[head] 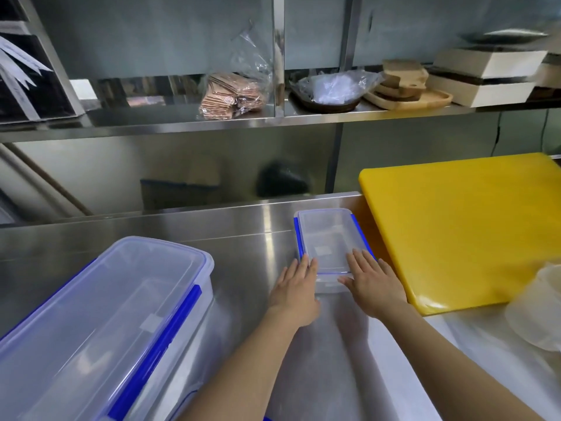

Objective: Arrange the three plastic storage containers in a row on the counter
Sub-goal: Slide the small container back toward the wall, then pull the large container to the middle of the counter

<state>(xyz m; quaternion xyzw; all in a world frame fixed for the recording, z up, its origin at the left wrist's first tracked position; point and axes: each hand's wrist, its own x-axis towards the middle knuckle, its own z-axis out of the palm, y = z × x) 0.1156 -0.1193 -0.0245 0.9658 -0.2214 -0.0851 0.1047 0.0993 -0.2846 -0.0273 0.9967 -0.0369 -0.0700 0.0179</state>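
A small clear container [329, 235] with blue side clips and a lid sits on the steel counter [249, 247], against the left edge of the yellow board. My left hand [296, 287] lies flat against its near left corner, fingers together and extended. My right hand [372, 281] rests flat on its near right corner and lid. A large clear container [100, 323] with blue clips fills the lower left, and another container's edge shows beneath it. A third container cannot be clearly made out.
A thick yellow cutting board [467, 226] covers the counter at right. A white translucent tub [540, 311] sits at the right edge. A steel shelf [273, 123] above holds bagged items, wooden boards and white boxes. A steel backsplash runs behind the counter.
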